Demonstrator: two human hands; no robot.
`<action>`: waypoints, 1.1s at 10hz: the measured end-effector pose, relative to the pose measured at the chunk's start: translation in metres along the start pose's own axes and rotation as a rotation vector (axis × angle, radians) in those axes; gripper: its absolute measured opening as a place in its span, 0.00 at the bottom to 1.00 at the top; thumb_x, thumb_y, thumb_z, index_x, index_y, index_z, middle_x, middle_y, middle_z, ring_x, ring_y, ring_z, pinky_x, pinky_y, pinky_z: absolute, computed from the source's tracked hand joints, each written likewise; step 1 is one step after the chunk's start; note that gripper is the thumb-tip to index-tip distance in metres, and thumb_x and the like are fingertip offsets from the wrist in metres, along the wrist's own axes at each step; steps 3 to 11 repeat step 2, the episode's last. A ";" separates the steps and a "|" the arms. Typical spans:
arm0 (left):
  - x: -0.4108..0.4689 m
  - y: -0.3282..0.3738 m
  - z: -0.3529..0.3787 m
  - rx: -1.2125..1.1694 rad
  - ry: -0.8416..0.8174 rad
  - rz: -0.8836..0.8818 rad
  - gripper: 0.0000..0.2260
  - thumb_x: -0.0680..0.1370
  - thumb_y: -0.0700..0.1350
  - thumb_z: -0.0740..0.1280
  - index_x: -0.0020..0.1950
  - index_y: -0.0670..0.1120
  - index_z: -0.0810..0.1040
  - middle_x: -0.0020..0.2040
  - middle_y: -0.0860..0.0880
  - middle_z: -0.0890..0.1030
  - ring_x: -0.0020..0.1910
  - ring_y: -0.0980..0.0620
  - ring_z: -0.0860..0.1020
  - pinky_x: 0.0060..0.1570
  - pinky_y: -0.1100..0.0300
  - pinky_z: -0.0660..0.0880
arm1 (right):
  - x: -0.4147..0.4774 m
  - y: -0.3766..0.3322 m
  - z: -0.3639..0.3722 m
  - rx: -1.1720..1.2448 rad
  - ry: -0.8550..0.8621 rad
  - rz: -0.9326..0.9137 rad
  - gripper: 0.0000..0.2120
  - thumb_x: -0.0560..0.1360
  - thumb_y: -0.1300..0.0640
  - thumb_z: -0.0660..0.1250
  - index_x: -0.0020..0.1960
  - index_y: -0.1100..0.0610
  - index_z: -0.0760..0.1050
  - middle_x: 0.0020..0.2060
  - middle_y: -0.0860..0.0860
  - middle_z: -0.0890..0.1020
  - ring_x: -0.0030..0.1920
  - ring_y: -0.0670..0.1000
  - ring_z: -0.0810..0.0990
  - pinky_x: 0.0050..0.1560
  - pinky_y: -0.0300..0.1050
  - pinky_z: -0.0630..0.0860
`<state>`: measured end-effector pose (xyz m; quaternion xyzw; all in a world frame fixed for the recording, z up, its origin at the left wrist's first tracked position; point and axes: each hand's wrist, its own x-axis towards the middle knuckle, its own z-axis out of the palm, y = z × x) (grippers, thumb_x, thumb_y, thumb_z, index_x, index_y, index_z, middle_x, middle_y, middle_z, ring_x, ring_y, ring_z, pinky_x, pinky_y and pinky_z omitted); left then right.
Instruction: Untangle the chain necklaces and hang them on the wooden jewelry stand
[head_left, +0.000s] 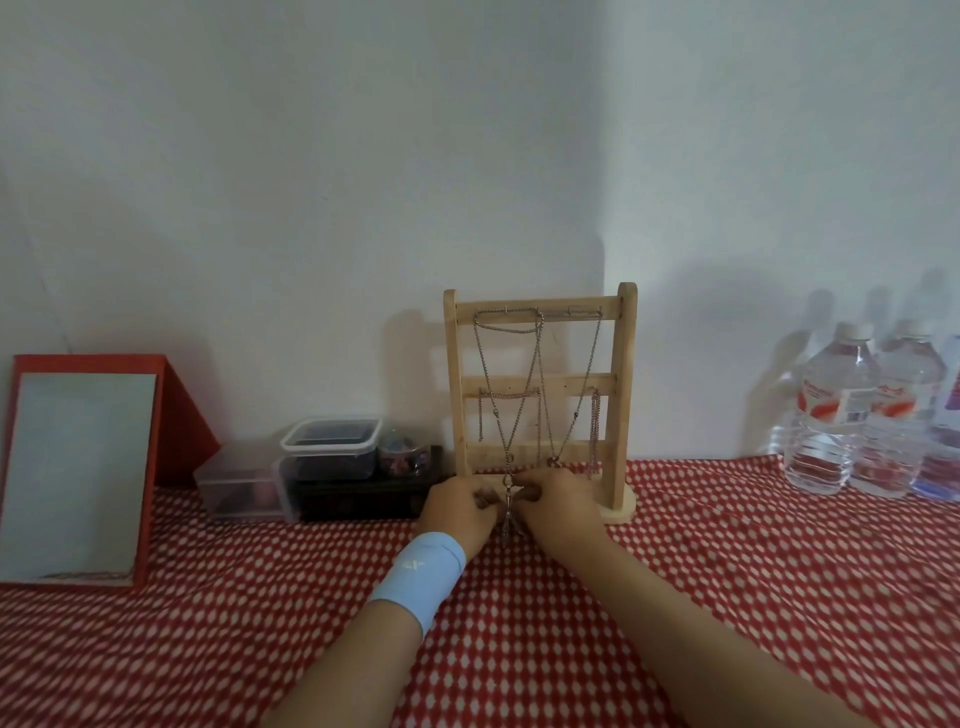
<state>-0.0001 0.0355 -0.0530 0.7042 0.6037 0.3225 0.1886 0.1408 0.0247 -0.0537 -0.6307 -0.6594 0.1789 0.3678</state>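
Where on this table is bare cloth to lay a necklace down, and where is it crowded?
Free: the cloth between red mirror and left hand, and from right hand to water bottles. Crowded: plastic boxes left of the wooden stand, and its foot, where both hands pinch the chain.

Reads as a room in a home, a dressing corner rather than a shop or workshop. Shows a desk (727, 597) under a red cloth with white dots, pushed against a plain white wall (311, 182). Holds a red-framed mirror (78, 467) propped at the left edge, stacked clear plastic boxes (330, 447) along the back edge beside a wooden jewelry stand (623, 389) hung with chain necklaces (595, 431), and water bottles (831, 415) at the far right corner.
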 end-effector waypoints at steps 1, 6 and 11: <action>-0.001 -0.004 0.000 0.012 -0.024 0.007 0.06 0.77 0.48 0.69 0.51 0.49 0.85 0.50 0.51 0.85 0.50 0.54 0.81 0.52 0.65 0.74 | -0.002 0.002 0.001 -0.025 0.005 -0.038 0.15 0.78 0.61 0.69 0.64 0.58 0.82 0.54 0.52 0.86 0.52 0.48 0.82 0.61 0.41 0.78; -0.002 -0.004 -0.004 -0.001 0.000 -0.010 0.10 0.78 0.49 0.68 0.56 0.48 0.84 0.54 0.50 0.84 0.54 0.53 0.81 0.56 0.64 0.74 | -0.003 -0.002 -0.008 -0.037 -0.008 0.025 0.17 0.80 0.59 0.68 0.69 0.58 0.79 0.61 0.53 0.84 0.60 0.51 0.82 0.62 0.39 0.76; -0.002 -0.004 -0.004 -0.001 0.000 -0.010 0.10 0.78 0.49 0.68 0.56 0.48 0.84 0.54 0.50 0.84 0.54 0.53 0.81 0.56 0.64 0.74 | -0.003 -0.002 -0.008 -0.037 -0.008 0.025 0.17 0.80 0.59 0.68 0.69 0.58 0.79 0.61 0.53 0.84 0.60 0.51 0.82 0.62 0.39 0.76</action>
